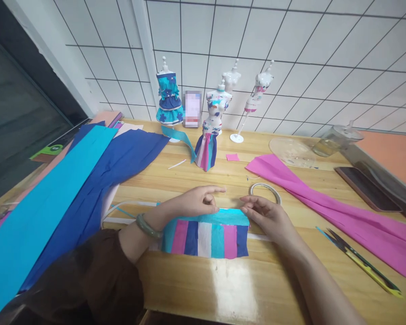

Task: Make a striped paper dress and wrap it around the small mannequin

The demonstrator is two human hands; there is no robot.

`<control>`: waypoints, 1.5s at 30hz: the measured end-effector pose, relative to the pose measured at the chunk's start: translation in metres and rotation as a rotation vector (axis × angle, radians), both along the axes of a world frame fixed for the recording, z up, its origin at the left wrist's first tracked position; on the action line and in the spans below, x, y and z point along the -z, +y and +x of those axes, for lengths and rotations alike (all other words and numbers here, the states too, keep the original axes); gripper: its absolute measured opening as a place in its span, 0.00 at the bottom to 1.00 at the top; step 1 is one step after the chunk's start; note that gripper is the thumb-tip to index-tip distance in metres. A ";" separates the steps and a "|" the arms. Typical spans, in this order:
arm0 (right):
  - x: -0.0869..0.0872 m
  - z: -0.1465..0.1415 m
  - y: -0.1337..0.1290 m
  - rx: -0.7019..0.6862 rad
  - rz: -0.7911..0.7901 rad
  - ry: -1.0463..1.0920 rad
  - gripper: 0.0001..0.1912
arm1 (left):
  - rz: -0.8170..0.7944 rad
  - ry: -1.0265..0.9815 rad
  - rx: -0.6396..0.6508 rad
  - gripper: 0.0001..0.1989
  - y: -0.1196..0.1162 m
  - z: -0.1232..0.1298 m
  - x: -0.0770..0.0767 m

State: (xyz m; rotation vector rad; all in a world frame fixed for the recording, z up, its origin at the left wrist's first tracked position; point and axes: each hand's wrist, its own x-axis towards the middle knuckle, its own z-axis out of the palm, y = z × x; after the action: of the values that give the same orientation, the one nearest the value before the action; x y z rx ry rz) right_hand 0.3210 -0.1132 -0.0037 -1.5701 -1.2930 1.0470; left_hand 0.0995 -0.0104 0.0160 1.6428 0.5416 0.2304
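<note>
Striped panel (205, 238), far edge: my left fingers (215, 189) half-curled, my right fingers (257, 201) nearly closed; whether either grips, I cannot tell.

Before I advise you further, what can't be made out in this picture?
Head view throughout:
Striped piece: upper-left part hidden by the left hand and wrist.
Right hand: contact with the piece too small to tell.
Upright phone: screen blurred by pixelation.
Pink sheet: right end cut off by the right edge.
Rear mannequin: lower body hidden behind the front mannequin.
</note>
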 end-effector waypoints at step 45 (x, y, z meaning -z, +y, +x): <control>-0.013 0.011 0.004 -0.159 -0.008 -0.021 0.21 | 0.044 0.347 -0.107 0.34 0.013 -0.113 -0.081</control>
State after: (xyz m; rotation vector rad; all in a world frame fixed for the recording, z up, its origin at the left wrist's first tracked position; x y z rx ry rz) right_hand 0.3319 -0.1096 0.0097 -1.5069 -1.4484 1.1376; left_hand -0.0140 0.0027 0.0966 1.7087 0.8935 0.0339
